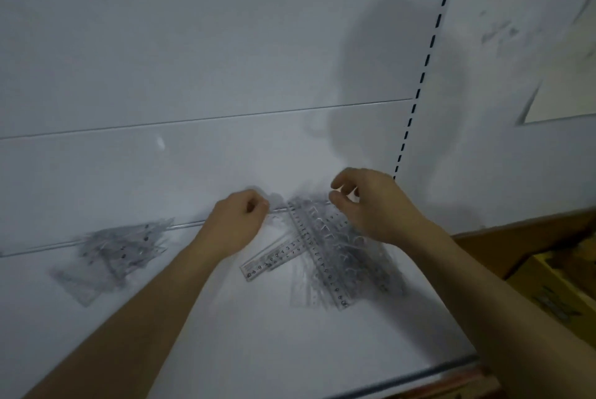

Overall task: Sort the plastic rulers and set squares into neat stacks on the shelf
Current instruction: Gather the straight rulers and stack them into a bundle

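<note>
A loose pile of clear plastic rulers (pixel 325 256) lies on the white shelf (pixel 225 318), right of the middle, with one short ruler (pixel 274 258) sticking out to the left. A second heap of clear set squares (pixel 119 250) lies further left. My left hand (pixel 240 218) is at the far left end of the ruler pile with its fingers curled; blur hides whether it holds anything. My right hand (pixel 364 202) hovers over the pile's far end, thumb and fingers pinching a clear ruler's end.
The shelf's white back panel (pixel 193 60) rises right behind the piles. A slotted upright (pixel 419 89) runs up at the right. Brown cardboard boxes (pixel 554 289) stand beyond the shelf's right end. The shelf's front edge (pixel 451 366) is at lower right.
</note>
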`<state>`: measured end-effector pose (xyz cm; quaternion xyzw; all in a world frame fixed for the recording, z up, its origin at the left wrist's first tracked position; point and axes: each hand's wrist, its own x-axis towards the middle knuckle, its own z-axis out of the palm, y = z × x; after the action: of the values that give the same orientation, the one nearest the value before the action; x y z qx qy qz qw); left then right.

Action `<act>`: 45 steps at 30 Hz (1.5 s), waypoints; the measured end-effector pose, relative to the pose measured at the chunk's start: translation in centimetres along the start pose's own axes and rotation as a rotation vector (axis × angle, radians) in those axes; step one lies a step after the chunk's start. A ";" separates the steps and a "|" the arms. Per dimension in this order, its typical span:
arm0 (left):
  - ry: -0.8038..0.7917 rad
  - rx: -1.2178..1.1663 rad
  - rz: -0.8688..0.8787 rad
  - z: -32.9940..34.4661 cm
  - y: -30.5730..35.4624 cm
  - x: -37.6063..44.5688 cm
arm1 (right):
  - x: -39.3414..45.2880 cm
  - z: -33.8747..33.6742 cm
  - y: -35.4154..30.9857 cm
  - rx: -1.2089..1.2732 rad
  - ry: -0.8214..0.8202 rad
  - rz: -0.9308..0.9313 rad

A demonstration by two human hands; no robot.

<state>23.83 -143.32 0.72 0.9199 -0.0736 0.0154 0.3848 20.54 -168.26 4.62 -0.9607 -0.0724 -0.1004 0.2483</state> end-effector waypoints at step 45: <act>0.295 -0.481 0.175 2.3 2.3 -2.3 | 3.4 0.2 -2.5 1.158 -0.172 0.219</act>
<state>21.20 -146.24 0.51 0.7802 -0.0976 0.1641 0.5957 23.39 -165.73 6.38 -0.6756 -0.0357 0.0596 0.7340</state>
